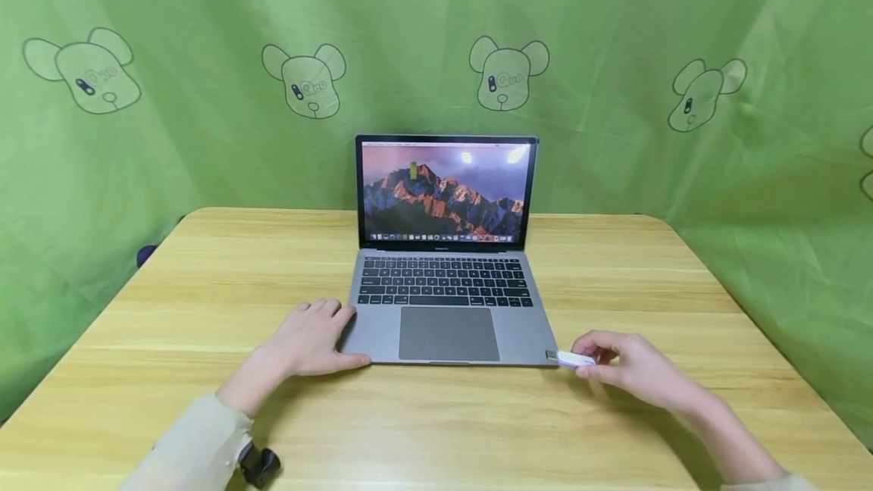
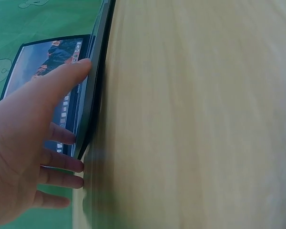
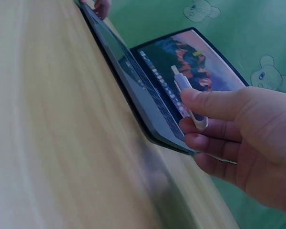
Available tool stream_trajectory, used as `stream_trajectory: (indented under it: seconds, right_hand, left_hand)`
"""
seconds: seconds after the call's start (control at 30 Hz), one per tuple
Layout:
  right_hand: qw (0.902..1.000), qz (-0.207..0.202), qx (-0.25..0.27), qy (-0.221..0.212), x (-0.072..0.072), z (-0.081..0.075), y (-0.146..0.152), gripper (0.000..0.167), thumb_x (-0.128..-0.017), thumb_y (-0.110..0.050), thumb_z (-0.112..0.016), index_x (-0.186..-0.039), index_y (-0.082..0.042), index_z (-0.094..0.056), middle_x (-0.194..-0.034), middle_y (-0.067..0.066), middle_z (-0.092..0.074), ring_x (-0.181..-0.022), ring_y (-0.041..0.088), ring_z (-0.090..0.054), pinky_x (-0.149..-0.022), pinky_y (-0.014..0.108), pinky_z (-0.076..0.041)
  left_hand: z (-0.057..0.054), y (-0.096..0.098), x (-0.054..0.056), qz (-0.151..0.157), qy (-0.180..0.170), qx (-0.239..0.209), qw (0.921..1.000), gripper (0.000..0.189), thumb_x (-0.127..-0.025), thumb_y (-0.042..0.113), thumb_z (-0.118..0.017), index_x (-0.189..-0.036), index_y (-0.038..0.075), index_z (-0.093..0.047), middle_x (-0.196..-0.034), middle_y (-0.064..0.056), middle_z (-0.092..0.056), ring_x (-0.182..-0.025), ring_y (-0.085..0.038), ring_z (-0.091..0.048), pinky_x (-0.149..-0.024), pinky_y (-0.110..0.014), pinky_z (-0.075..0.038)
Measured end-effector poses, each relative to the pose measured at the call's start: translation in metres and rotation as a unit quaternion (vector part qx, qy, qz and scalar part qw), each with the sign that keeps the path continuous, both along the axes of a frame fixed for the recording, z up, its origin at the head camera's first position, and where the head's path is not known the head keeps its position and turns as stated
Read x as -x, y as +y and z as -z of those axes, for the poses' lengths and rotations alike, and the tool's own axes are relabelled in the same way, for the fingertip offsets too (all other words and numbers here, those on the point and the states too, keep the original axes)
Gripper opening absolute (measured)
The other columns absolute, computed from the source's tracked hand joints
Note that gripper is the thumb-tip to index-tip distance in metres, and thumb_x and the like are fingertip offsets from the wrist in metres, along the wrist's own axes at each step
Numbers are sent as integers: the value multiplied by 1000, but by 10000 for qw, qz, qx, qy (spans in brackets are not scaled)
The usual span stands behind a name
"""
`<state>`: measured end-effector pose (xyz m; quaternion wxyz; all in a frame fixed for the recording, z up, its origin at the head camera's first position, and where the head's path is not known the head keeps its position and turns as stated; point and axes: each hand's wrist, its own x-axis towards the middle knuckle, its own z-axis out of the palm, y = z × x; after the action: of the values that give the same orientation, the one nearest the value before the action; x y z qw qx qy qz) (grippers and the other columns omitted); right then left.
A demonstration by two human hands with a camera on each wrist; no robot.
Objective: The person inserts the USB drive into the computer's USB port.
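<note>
An open grey laptop (image 1: pixel 448 333) stands on the table, its lit screen (image 1: pixel 443 192) showing a mountain picture. At the laptop's front left corner rests my left hand (image 1: pixel 310 341), fingers spread along the left side and thumb at the front edge. In the left wrist view these fingers (image 2: pixel 62 177) are fairly straight. My right hand (image 1: pixel 634 366) pinches a white and purple USB flash drive (image 1: pixel 575 359) between thumb and fingers. The drive's metal plug points left and overlaps the laptop's front right corner in the head view. In the right wrist view, the flash drive (image 3: pixel 183 83) appears in front of the screen.
The wooden table (image 1: pixel 436 430) extends around the laptop on all sides. Green curtain cloth (image 1: pixel 409 6) with bear-head outlines hangs behind the table and along both sides. A small black device (image 1: pixel 259 465) is strapped at the left wrist.
</note>
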<state>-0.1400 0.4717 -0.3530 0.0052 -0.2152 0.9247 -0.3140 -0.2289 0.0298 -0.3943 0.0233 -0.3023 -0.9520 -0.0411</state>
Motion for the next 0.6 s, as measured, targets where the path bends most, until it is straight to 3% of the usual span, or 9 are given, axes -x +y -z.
stream_trajectory:
  seconds: [0.2,0.6]
  right_hand:
    - [9986,428,-51,309,11,3,9,12,-82,-14,-69,-93,-11,-65,-82,-2,-62,-73,6,-53,-64,23,-48]
    - [9944,1049,-134,50,50,9,30,19,-88,-19,-64,-100,-5,-63,-92,4,-61,-83,15,-55,-72,27,-50]
  left_hand:
    - [-1,1,-1,-66,-97,47,9999,82,-77,66,-53,-131,5,-48,-119,-16,-54,-110,-32,-50,-92,-49,-41]
    - [-1,3,1,-177,-196,5,9997,78,-73,53,-58,-132,2,-48,-119,-14,-54,-109,-30,-50,-93,-48,-41]
